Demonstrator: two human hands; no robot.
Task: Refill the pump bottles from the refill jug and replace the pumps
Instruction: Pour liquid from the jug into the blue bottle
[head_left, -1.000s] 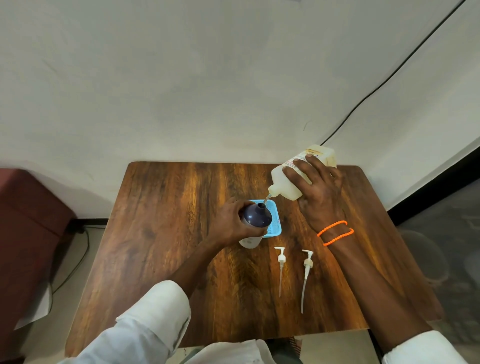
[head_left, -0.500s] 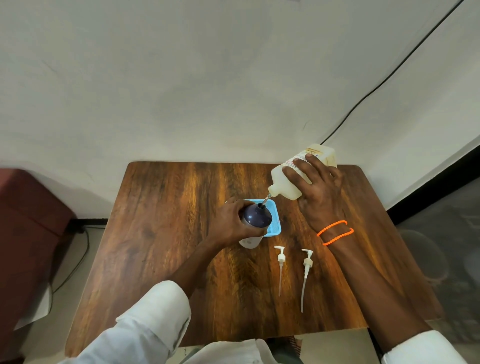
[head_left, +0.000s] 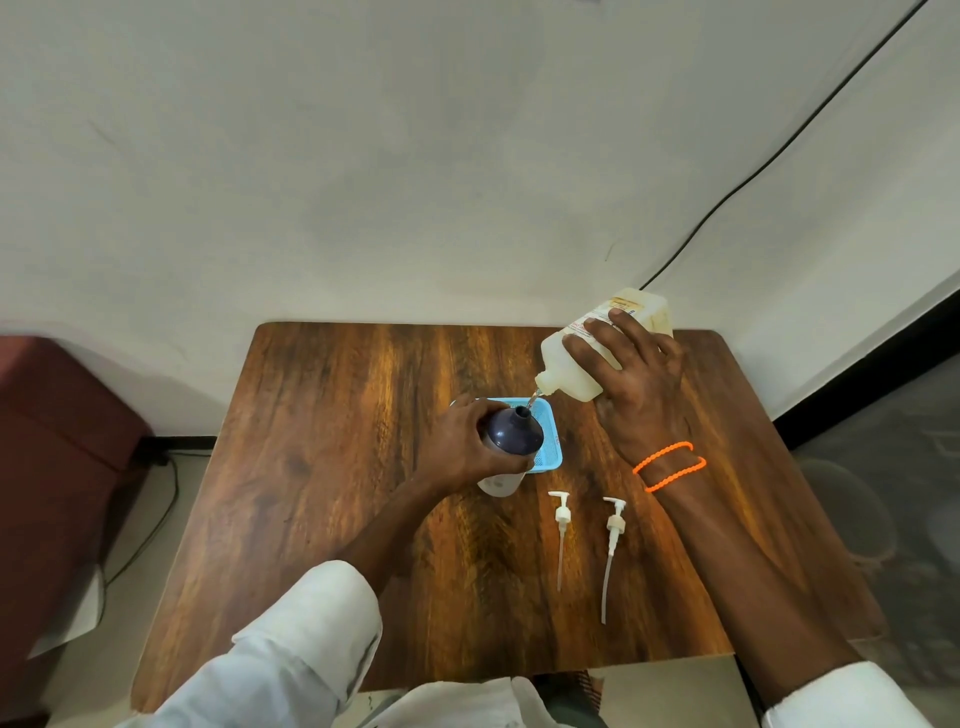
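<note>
Wooden tabletop (head_left: 322, 467), centre frame. Right hand (head_left: 636, 384) grasps the tilted refill jug (head_left: 582, 358), upper right, thin stream falling. Left hand (head_left: 462, 447) clasps the dark pump bottle (head_left: 514, 434) beside a blue basket (head_left: 550, 452). Two pumps (head_left: 562, 535) lie loose below. Risk: narrow neck; a jug wobble would likely spill liquid.

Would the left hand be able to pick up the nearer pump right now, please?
Probably not yet: the left hand is gripping the dark bottle under the pouring jug. The pump lies unobstructed.
</note>
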